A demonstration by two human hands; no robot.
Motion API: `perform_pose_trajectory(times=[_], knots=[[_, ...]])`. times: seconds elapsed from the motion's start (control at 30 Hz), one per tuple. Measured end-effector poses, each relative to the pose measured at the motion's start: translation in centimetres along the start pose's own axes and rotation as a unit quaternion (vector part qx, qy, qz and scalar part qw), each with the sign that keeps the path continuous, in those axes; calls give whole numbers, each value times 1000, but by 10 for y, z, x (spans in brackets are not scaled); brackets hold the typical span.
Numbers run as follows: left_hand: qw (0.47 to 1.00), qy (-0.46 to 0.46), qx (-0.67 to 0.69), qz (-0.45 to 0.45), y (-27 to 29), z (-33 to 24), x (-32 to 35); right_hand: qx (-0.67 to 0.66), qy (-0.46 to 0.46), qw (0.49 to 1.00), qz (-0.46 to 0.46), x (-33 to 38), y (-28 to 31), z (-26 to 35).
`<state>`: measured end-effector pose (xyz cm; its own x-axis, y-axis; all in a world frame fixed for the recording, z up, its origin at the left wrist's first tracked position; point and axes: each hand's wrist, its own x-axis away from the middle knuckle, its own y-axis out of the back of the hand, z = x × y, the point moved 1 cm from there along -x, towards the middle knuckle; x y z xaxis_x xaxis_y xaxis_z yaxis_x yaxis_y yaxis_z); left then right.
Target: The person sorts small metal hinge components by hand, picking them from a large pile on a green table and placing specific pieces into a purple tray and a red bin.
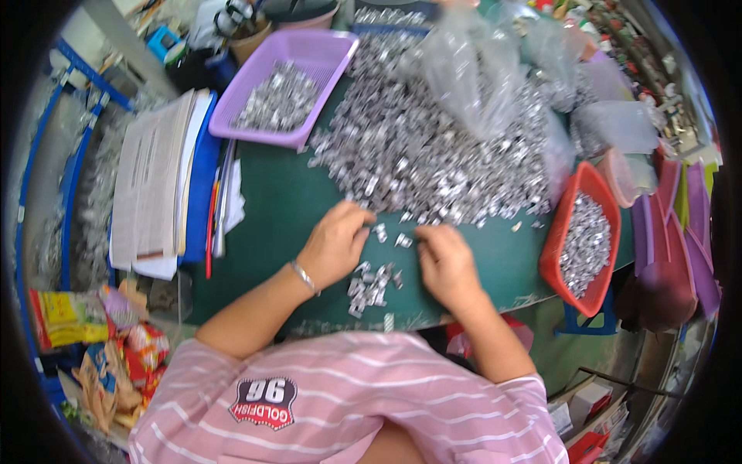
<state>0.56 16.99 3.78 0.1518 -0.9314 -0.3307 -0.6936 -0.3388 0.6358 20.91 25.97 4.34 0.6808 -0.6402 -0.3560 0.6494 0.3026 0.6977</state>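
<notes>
A large heap of small silvery metal clips (433, 147) covers the far middle of the green table. At its near edge, my left hand (336, 240) rests with fingers bent and thumb apart, its fingertips beside a loose metal clip (380, 232). Opposite it, my right hand (447, 259) has its fingers loosely curved on the tabletop, just right of another loose clip (403, 240). Neither hand visibly holds anything. Between my forearms, close to the table's front edge, lies a small group of metal clips (371, 286).
A purple basket (340, 66) and a red basket (550, 259), both holding metal pieces, flank the heap. Clear plastic bags (471, 69) lie over its far side. Papers on a blue folder (154, 178) and pens (220, 205) are at left. Snack packets (77, 313) sit lower left.
</notes>
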Motion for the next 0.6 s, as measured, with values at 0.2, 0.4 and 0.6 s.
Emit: perform_pose_trajectory(times=[0.2,0.4,0.6], knots=[[999,19,31,-19,0,-1,0,60,-17,998,19,1,-7,7],[999,-29,-19,-2,-16,3,-4,100,-7,995,20,-3,-13,5],[961,150,221,68,-3,-6,3,-190,-216,954,83,5,-1,-2]])
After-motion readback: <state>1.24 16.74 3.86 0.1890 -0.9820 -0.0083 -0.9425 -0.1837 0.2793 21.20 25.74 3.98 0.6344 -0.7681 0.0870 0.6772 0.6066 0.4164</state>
